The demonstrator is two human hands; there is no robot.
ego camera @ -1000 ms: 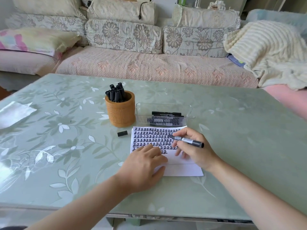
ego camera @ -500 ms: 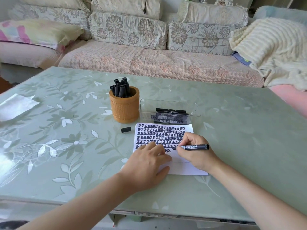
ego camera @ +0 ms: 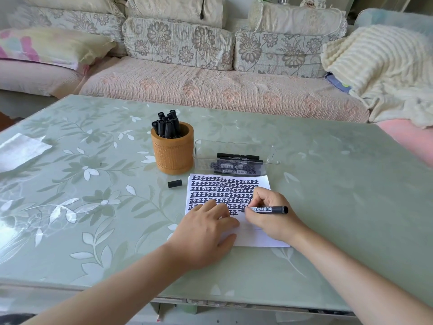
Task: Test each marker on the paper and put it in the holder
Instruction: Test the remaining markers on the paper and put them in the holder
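The white paper [ego camera: 257, 240] lies on the green leaf-patterned table [ego camera: 351, 184], its upper part filled with rows of black 正 marks; the lower strip is blank. The right hand [ego camera: 269, 216] rests on the paper's right side, fingers curled and pinching a black marker [ego camera: 269, 209]; the marker lies almost level, its tip touching the paper at the end of the lowest row of marks, its rear end pointing off the paper's right edge. The left hand [ego camera: 206, 233] lies flat over the paper's lower left part, fingers relaxed and spread, holding nothing, pressing the sheet down; its fingertips reach the lowest written rows.

Just beyond the paper's far left corner stands the woven orange-brown holder [ego camera: 173, 153], with a bunch of capped black markers [ego camera: 167, 125] upright in it; a loose black cap [ego camera: 174, 183] lies on the table just left of the paper's far edge, in front of the holder. Just beyond the paper's far edge sits a clear plastic tray [ego camera: 234, 146] with a few black markers [ego camera: 236, 164] lying flat inside. Well beyond the paper runs a floral sofa [ego camera: 210, 85]; a cream blanket [ego camera: 379, 64] is heaped on its right end.
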